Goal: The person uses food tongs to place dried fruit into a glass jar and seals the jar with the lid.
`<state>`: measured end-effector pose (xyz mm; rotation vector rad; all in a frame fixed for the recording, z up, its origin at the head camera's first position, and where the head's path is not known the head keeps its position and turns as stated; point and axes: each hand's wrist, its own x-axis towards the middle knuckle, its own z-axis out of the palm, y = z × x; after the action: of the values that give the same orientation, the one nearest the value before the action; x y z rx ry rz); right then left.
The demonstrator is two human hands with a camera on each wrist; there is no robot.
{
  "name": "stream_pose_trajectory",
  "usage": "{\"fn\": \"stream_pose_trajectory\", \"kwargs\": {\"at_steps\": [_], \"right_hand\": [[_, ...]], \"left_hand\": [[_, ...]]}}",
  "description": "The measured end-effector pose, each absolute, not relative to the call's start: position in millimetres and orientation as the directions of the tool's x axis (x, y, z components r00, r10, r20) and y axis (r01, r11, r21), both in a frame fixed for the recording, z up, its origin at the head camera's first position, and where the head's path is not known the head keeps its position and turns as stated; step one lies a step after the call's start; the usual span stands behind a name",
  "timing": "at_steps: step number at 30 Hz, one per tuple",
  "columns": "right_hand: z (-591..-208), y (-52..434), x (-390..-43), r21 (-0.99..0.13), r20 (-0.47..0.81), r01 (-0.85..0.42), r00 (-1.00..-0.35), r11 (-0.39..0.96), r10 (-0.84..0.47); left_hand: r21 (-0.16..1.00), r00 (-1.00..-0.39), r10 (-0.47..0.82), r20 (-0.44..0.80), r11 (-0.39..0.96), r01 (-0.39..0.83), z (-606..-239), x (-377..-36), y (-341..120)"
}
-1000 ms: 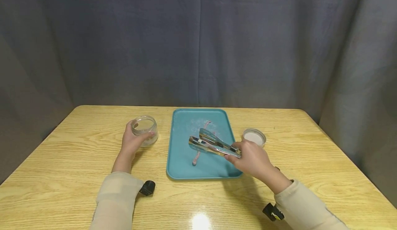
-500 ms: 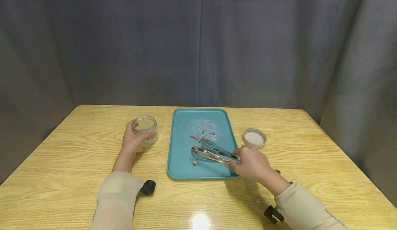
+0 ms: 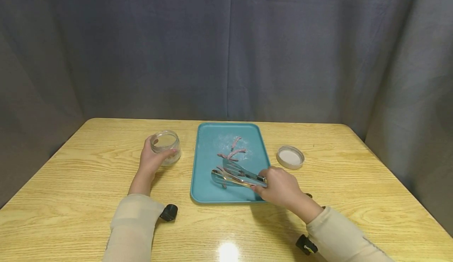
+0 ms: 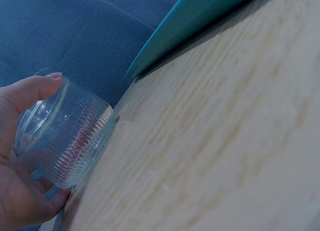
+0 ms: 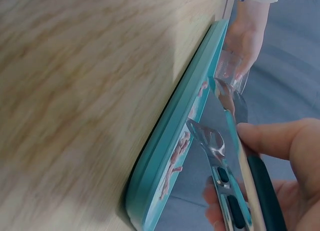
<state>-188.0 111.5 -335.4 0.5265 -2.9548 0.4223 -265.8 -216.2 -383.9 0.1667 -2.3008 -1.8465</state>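
Two containers sit on the wooden table (image 3: 88, 199): a small clear glass jar (image 3: 165, 147) with ribbed sides, which shows nothing inside it, and a rectangular teal tray (image 3: 207, 183) with rounded corners and a raised rim. On the tray lie several thin, pinkish strips (image 3: 236, 152), some toward its far half and one near the front under the tongs, with a faint whitish dusting around them. To the right of the tray a round, pale lid (image 3: 290, 156) rests flat on the table. The left hand (image 3: 150, 162) wraps round the jar, thumb on the near side and fingers curled about the wall, the jar standing upright on the tabletop left of the tray. The right hand (image 3: 279, 185) grips the handle end of shiny metal tongs (image 3: 235, 174), fingers and thumb closed on the dark-inset handles; the two slotted, spatula-shaped blades stand a little apart, low over the tray's front half, by the nearest strip. Whether the blades touch that strip cannot be told. Grey cloth hangs behind the table.
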Motion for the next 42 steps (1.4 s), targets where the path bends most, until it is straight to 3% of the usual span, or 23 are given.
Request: {"fn": "stream_pose_trajectory", "kwargs": {"at_steps": [10,28,42], "right_hand": [[-337.8,106.1,-186.7,-0.145,0.257,-0.410,-0.895,0.900,-0.366],[-345.7,106.8,-182.3,-0.099,0.330,-0.488,-0.838,0.867,-0.434],[-344.1,111.3,-186.0,-0.130,0.335,-0.477,-0.846,0.869,-0.415]], "left_hand": [[0.978,-0.978,-0.198,0.067,0.206,0.025,-383.0,-265.2,-216.1],[0.979,-0.977,-0.202,0.070,0.202,0.028,-382.6,-264.8,-215.2],[0.975,-0.975,-0.209,0.074,0.219,0.027,-384.3,-266.4,-215.8]]}}
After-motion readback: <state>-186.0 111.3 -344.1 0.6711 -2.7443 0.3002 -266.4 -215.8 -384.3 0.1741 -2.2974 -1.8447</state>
